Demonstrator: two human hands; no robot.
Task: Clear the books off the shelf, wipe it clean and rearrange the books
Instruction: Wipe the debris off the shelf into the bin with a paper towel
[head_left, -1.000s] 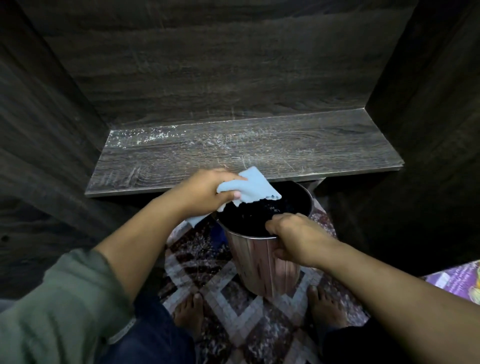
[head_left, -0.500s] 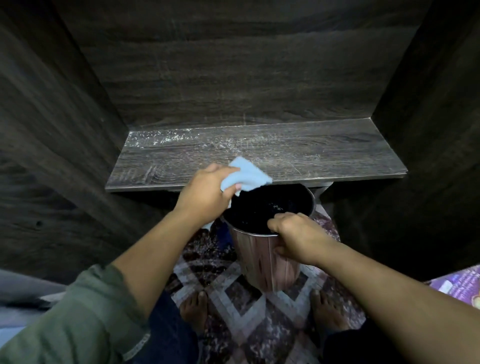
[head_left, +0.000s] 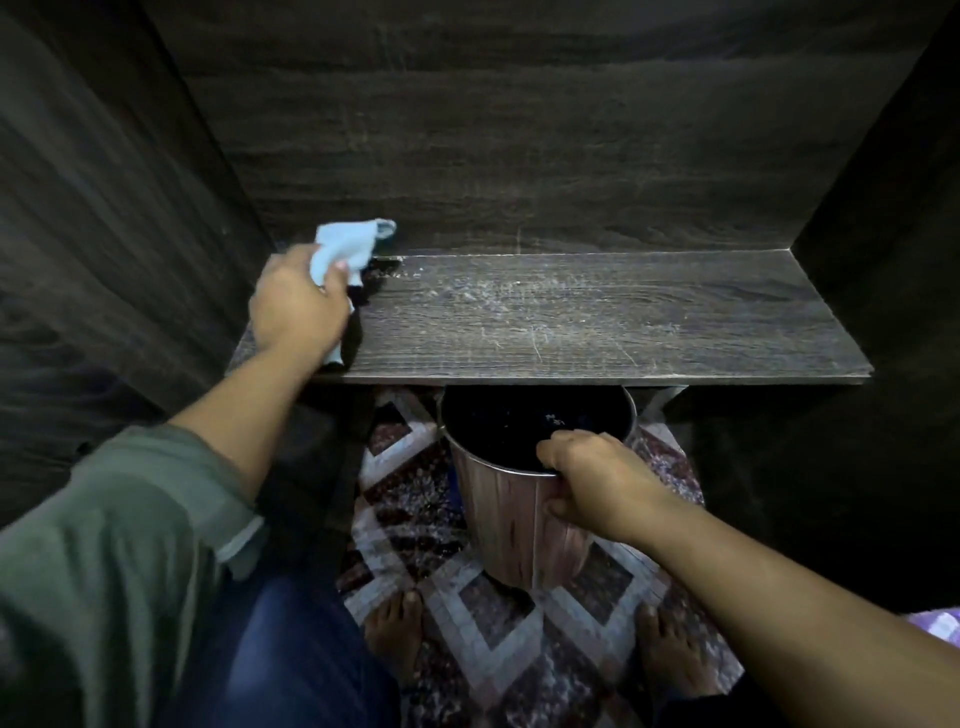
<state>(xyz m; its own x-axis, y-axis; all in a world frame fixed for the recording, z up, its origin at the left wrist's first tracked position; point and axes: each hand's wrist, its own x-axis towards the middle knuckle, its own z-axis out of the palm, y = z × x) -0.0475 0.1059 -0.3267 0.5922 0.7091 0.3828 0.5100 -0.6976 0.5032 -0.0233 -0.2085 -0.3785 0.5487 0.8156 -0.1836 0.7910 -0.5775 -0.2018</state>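
Shelf (head_left: 623, 322): a dark wood-grain board set in a recess, closed by a back panel (head_left: 519, 156) and a left side panel (head_left: 104, 208) of the same finish. A pale film of dust (head_left: 483, 296) and fine scratches lie across its middle and far left.

Left hand (head_left: 298, 301): at the far left corner of the shelf, fingers and thumb curled round a light blue cloth (head_left: 353, 244). The cloth bunches out beyond the fingers against the back panel, and a corner hangs below the palm near the shelf's front edge. Whether the cloth presses on the board cannot be told. A green sleeve (head_left: 119, 545) covers the upper arm.

Right hand (head_left: 597, 478): clamped on the near rim of a metal waste bin (head_left: 519, 525), fingers over the rim, thumb on the outer wall. The bin sits just under the shelf's front edge, its dark interior partly hidden by the board, and tilts slightly.

Floor: a rug (head_left: 467, 623) with a diamond pattern. Two bare feet (head_left: 395, 629) stand on it, one on either side of the bin's base.
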